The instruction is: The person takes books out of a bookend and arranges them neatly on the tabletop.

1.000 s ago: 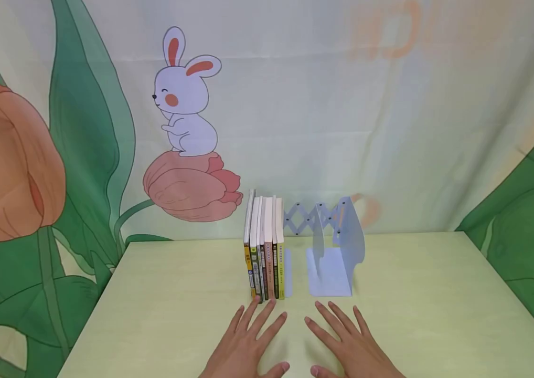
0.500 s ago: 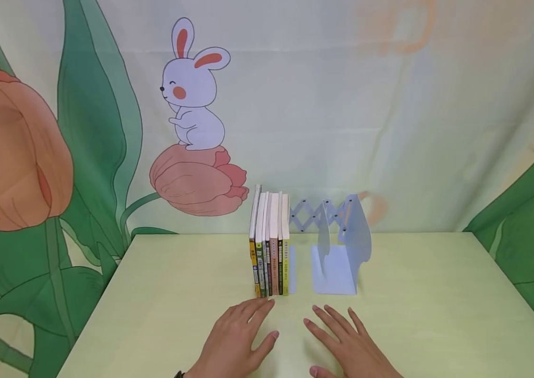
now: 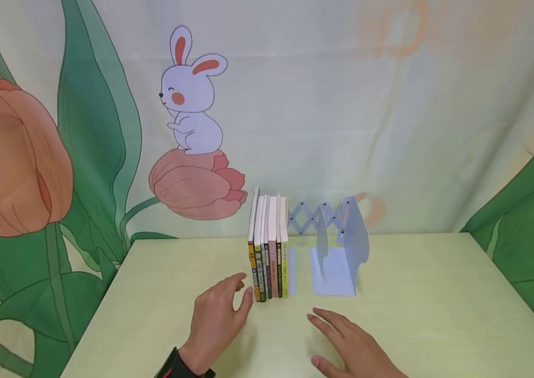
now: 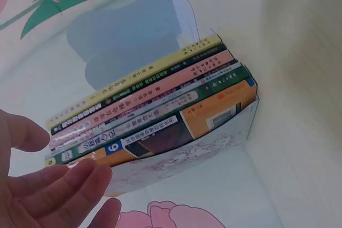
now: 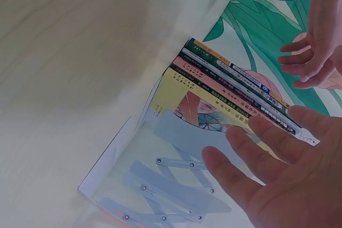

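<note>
A row of several thin books (image 3: 268,268) stands upright, spines forward, at the left part of a pale blue expandable bookend (image 3: 335,273). My left hand (image 3: 215,315) hovers just left of the row's front, thumb and fingers apart and loosely bent, holding nothing. In the left wrist view its fingers (image 4: 80,190) overlap the end of the spines, where an orange-spined book (image 4: 224,113) is outermost. My right hand (image 3: 354,344) is over the table in front of the bookend, fingers spread and holding nothing. The right wrist view shows the bookend's crisscross links (image 5: 176,190) and a yellow book cover (image 5: 176,97).
The books and bookend stand near the back edge of a pale yellow-green table (image 3: 437,304). Behind it hangs a cloth backdrop (image 3: 295,105) printed with a rabbit and tulips. A dark band (image 3: 179,365) is on my left wrist.
My left hand has moved left and forward, from in front of the books to beside their left side, and turned thumb inward. The right hand's fingers have drawn a little closer together.
</note>
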`<state>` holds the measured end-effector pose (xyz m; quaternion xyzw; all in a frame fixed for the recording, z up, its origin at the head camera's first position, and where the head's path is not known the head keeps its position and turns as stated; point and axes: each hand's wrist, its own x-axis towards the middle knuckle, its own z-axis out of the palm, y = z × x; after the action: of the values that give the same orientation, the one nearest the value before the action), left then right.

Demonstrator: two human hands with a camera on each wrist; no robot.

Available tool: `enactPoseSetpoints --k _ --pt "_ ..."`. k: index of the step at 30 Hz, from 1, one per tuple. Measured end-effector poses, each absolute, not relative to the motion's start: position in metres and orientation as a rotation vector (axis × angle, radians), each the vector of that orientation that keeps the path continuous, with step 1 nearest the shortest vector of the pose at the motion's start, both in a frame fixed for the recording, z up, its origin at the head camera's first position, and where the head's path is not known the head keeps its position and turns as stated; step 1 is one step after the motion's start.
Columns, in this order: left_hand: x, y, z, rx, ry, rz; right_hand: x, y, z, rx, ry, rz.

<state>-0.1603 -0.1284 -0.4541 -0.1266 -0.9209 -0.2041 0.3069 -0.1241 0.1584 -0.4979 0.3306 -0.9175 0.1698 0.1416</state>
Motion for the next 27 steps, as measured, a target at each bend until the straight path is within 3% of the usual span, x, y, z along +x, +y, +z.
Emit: enactPoseSetpoints --k 27 --pt "-0.198 -0.118 -0.436 -0.246 -2.345 -0.675 -0.124 0.158 -0.488 0.93 -2.62 0.49"
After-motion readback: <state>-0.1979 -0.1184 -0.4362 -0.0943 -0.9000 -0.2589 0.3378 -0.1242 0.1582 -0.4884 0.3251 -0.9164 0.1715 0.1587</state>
